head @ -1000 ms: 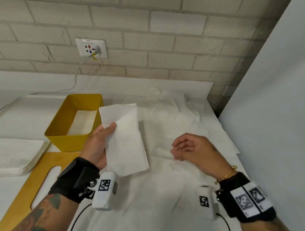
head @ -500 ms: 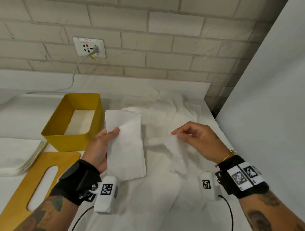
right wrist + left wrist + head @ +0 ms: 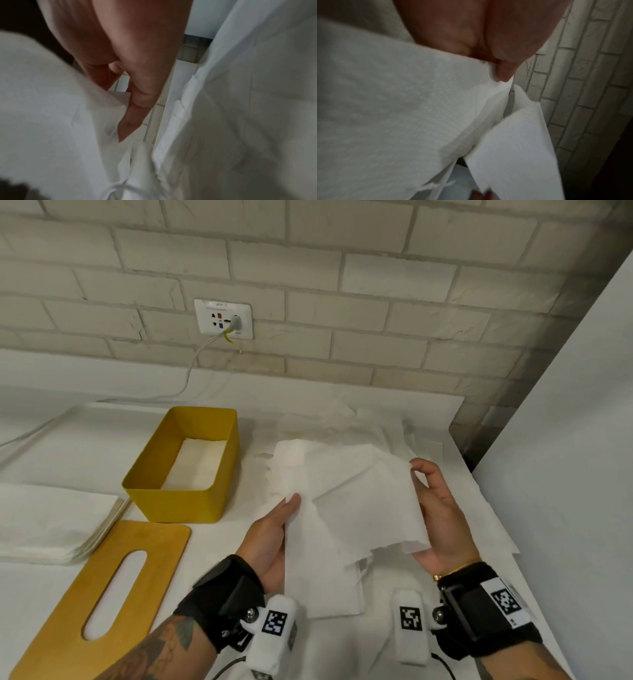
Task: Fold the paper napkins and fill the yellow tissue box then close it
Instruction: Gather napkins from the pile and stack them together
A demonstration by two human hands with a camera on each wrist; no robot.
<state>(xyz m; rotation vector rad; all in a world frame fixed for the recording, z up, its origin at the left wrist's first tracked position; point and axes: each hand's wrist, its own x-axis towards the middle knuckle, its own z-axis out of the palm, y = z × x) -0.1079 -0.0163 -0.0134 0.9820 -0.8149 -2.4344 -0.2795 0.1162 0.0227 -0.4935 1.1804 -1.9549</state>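
1. Seen from the head camera, two bare hands hold white paper napkins above a white surface (image 3: 85, 446) set against a pale brick wall (image 3: 342, 285).
2. The left hand (image 3: 270, 537), at about 6 o'clock in the view, grips a folded napkin (image 3: 318, 577). Its thumb lies on the front and its fingers (image 3: 505, 73) are curled behind the paper. The folded napkin hangs down toward the wrist.
3. The right hand (image 3: 442, 518), at about 4 o'clock, pinches the top right corner of an open napkin (image 3: 359, 501) between thumb and fingertips. The sheet spreads leftward and overlaps the folded napkin.
4. In the right wrist view the fingers (image 3: 137, 102) close on the paper's edge; the picture is blurred.
5. The yellow box (image 3: 178, 505) stands open on the surface at about 9 o'clock from the hands, near the left hand but not touching it. A layer of white paper lies in its bottom.
6. The wooden lid (image 3: 68, 611) with a long oval slot lies flat at about 8 o'clock, its far edge just beside the box.
7. A stack of napkins (image 3: 51, 525) lies at the left edge, beside the lid.
8. Loose crumpled napkins (image 3: 359, 422) lie behind the hands at about 12 o'clock.
9. A wall socket (image 3: 224, 319) with a plugged white cable (image 3: 195, 361) sits above the box.
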